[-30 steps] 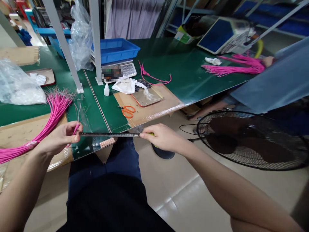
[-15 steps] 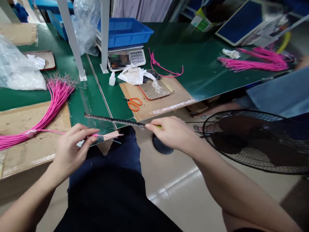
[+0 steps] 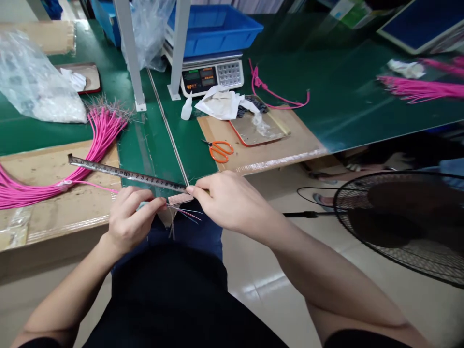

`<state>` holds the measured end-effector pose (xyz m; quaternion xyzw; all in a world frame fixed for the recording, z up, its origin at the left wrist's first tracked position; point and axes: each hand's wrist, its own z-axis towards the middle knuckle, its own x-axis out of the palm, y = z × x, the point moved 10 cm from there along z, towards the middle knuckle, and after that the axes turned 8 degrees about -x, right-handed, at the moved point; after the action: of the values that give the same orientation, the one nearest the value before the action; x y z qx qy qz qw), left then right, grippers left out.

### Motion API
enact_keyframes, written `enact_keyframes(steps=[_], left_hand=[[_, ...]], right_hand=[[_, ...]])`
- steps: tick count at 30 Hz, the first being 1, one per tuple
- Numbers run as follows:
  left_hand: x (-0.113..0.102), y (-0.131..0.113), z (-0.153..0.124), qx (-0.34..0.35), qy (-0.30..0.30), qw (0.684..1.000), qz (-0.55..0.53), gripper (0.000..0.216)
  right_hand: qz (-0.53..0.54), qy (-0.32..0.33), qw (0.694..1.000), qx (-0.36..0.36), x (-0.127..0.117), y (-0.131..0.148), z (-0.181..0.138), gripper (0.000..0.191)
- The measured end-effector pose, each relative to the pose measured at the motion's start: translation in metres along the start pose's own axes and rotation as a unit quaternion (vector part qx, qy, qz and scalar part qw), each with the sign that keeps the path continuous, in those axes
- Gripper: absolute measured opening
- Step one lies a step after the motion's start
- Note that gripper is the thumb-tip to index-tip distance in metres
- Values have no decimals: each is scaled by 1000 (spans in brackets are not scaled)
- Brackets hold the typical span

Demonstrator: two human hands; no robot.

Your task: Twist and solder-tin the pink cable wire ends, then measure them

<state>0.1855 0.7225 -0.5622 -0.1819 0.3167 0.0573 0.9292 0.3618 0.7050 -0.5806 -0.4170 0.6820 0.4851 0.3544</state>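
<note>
My right hand (image 3: 226,203) pinches one end of a steel tape measure (image 3: 123,173), whose blade runs left over the cardboard sheet (image 3: 54,212). My left hand (image 3: 130,220) is closed on a single pink cable (image 3: 96,185) at the table edge. Thin coloured wire strands (image 3: 184,213) fan out between my two hands. The cable leads back to a tied bundle of pink cables (image 3: 90,145) lying on the green mat (image 3: 145,140).
Orange scissors (image 3: 221,150), a small tray (image 3: 259,128), a white cloth (image 3: 221,102), a glue bottle (image 3: 186,107) and a scale (image 3: 212,77) with a blue bin (image 3: 217,29) sit ahead. A plastic bag (image 3: 36,82) lies left. A black fan (image 3: 406,222) stands on the floor at right.
The tape blade has swung left and now lies over the cardboard. My left hand let go of the blade's end and took the pink cable; both hands have come together.
</note>
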Motion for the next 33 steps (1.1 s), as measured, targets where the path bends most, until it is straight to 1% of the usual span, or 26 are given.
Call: enact_keyframes(steps=[3, 6, 11, 15, 17, 19, 23, 29, 33], left_hand=[[-11, -2, -5, 10, -40, 999, 6, 28], [-14, -4, -12, 28, -69, 997, 17, 30], [-8, 3, -22, 39, -84, 995, 32, 35], [-8, 4, -29, 84, -131, 985, 74, 33], [-8, 5, -31, 91, -149, 980, 91, 31], [-6, 6, -29, 89, -145, 980, 98, 30], [0, 6, -27, 89, -117, 985, 93, 29], [2, 8, -27, 80, -108, 988, 74, 35], [4, 6, -26, 86, -99, 989, 71, 33]], right_hand=[[-15, 8, 1000, -10, 1, 12, 0, 44], [-41, 15, 999, -7, 2, 18, -1, 44], [-63, 7, 998, -15, 3, 26, -3, 44], [-68, 14, 998, -12, 6, 25, -5, 42], [-64, 12, 998, -14, 7, 24, -5, 43], [-56, 13, 998, -19, 8, 24, -7, 44], [-38, 28, 999, -18, 11, 22, -9, 43], [-38, 35, 999, -12, 12, 19, -9, 44], [-28, 36, 999, -22, 13, 20, -9, 42]])
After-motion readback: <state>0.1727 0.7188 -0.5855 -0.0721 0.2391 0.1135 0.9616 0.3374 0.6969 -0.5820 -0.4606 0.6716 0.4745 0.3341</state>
